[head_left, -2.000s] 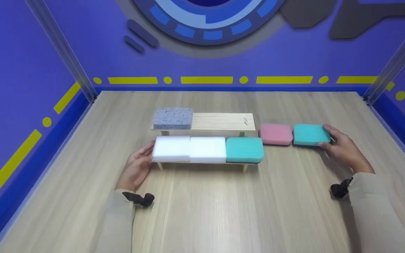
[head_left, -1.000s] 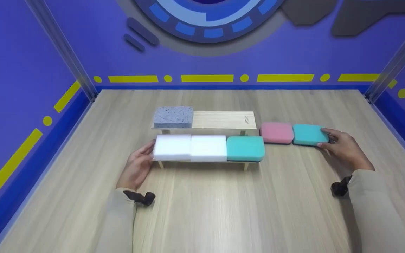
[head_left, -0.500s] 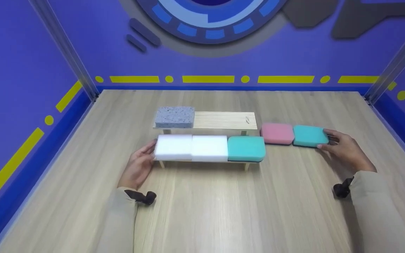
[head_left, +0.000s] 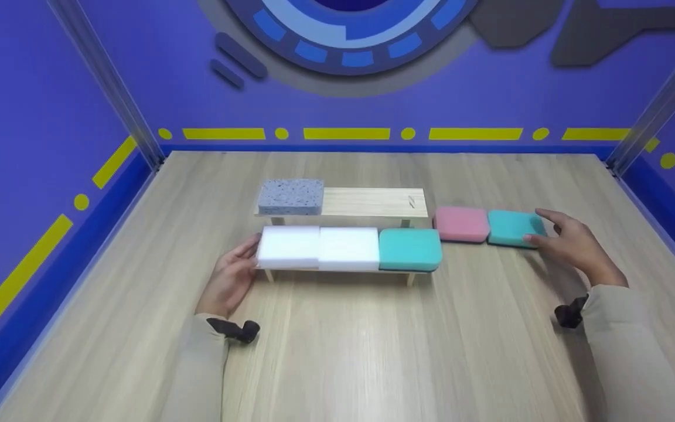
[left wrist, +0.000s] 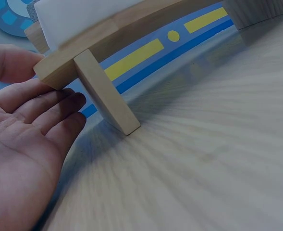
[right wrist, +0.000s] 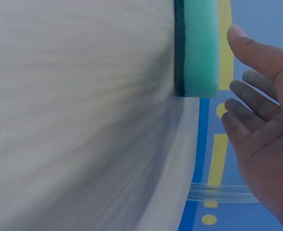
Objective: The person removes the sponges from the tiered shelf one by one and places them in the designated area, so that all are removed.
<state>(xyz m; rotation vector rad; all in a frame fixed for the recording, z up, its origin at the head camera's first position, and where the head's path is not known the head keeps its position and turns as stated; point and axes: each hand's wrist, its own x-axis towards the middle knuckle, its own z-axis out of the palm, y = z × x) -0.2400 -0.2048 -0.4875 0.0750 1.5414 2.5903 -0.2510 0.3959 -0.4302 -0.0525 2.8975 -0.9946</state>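
Observation:
My left hand (head_left: 229, 281) grips the left end of a small two-tier wooden shelf (head_left: 372, 202), thumb at the board's end (left wrist: 59, 72) and fingers below it. Two white sponges (head_left: 349, 249) and a teal sponge (head_left: 410, 249) sit side by side on the front tier. On the back tier's left part lies a speckled grey-blue sponge (head_left: 290, 197). Right of the shelf, a pink sponge (head_left: 462, 224) and a second teal sponge (head_left: 513, 227) with a dark underside lie on the table. My right hand (head_left: 575, 246) is spread at that teal sponge's right end, apart from it in the right wrist view.
The light wood-grain table (head_left: 337, 351) is bounded by blue walls (head_left: 337, 111) with yellow marks at the back and both sides. Bare board (head_left: 367, 202) shows right of the grey-blue sponge on the back tier.
My right hand has let go of the teal sponge on the table, its fingers opening. That sponge has shifted slightly left against the pink one. The left hand keeps its grip on the shelf.

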